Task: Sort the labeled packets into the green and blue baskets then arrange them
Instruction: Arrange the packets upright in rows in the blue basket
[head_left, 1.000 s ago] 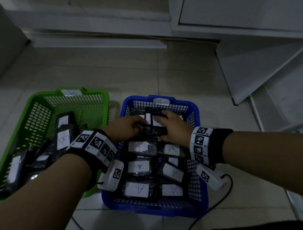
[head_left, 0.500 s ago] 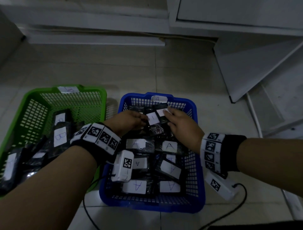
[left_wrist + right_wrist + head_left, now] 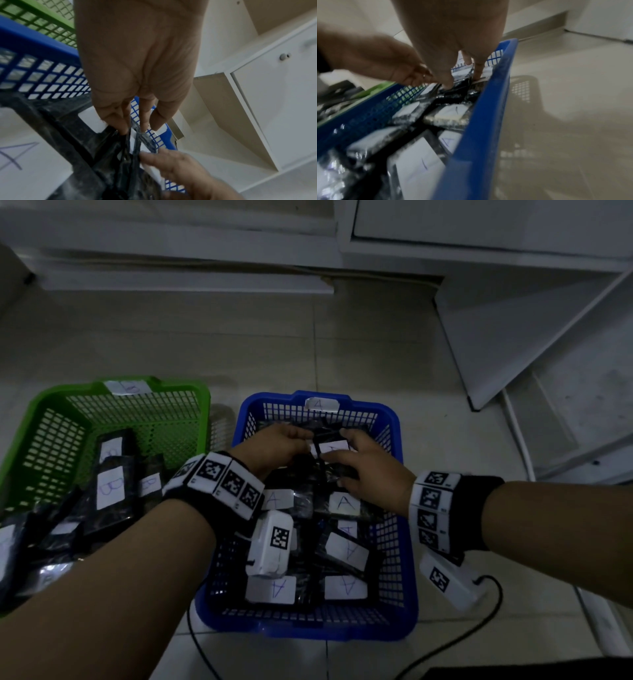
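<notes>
Both hands have shifted toward the far end of the blue basket (image 3: 404, 508) since a second ago, when they lay flat over a packet nearer its middle; the camera has also tipped up slightly. Now the left hand (image 3: 274, 448) and the right hand (image 3: 368, 470) meet over one black packet (image 3: 330, 447) with a white label, standing near the basket's far wall.

Sorting looks finished, as far as can be seen: no packets lie on the floor. Black packets marked A fill the blue basket, whose rim tag also reads A. Those marked B sit in the green basket (image 3: 30, 440). Arranging is the step in hand. Several A packets already lie in rough rows, label up, though one near the right wall is skewed. The B packets (image 3: 109, 491) lean in a loose heap, so that basket is probably yet to be tidied.

From the head camera, the fingers hide most of the held packet. From the left wrist, the fingertips (image 3: 120, 127) plainly pinch the packet's crinkled top edge, with the other hand's fingers closing on it from below. From the right wrist, the thumb and fingers press down on either side of a packet at the far end, though blur leaves the exact hold uncertain. Only this view shows the basket's outer right wall and the bare tiles beside it.
</notes>
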`<state>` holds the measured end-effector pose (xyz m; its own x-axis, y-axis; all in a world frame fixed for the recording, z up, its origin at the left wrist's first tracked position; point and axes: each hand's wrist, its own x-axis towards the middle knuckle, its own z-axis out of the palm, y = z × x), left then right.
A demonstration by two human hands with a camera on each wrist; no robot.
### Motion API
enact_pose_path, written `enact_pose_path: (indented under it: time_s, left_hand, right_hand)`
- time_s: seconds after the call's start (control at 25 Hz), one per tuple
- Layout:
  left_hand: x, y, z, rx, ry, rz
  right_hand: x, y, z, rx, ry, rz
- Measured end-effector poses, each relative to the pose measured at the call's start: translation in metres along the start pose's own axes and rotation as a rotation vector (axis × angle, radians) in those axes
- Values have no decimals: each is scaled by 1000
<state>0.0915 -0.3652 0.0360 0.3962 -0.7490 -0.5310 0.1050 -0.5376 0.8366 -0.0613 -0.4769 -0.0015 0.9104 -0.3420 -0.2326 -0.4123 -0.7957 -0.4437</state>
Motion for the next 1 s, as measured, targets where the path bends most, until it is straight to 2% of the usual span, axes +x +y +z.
enact_pose_path:
  time_s: [0.08, 0.24, 0.36, 0.4, 0.48, 0.56, 0.64, 0.72, 0.88, 1.0]
  left_hand:
    - [3, -3, -1, 138, 25, 48]
    - [15, -16, -6, 962, -32, 264]
    - [19, -23, -6, 1230, -119, 306]
    - [19, -23, -6, 1265, -142, 294]
    - [20, -21, -6, 1282, -141, 297]
    - [22, -19, -6, 1213, -91, 312]
    - [26, -22, -4, 1181, -68, 353]
    - [30, -23, 2, 1245, -122, 360]
    - [35, -21, 8, 1258, -135, 379]
    - [35, -20, 10, 1260, -119, 425]
  right_hand:
    - [4, -3, -2, -93, -70, 39]
    - [19, -9, -13, -209, -66, 9]
    - [27, -10, -23, -151, -82, 4]
    - [26, -10, -26, -135, -64, 4]
    - [19, -9, -29, -160, 60, -30]
    - [7, -8, -32, -266, 234, -114]
    - [-4, -1, -29, -380, 306, -186]
    - [-8, 10, -22, -451, 252, -213]
    - [-6, 15, -18, -373, -46, -116]
    - [-6, 10, -20, -283, -27, -33]
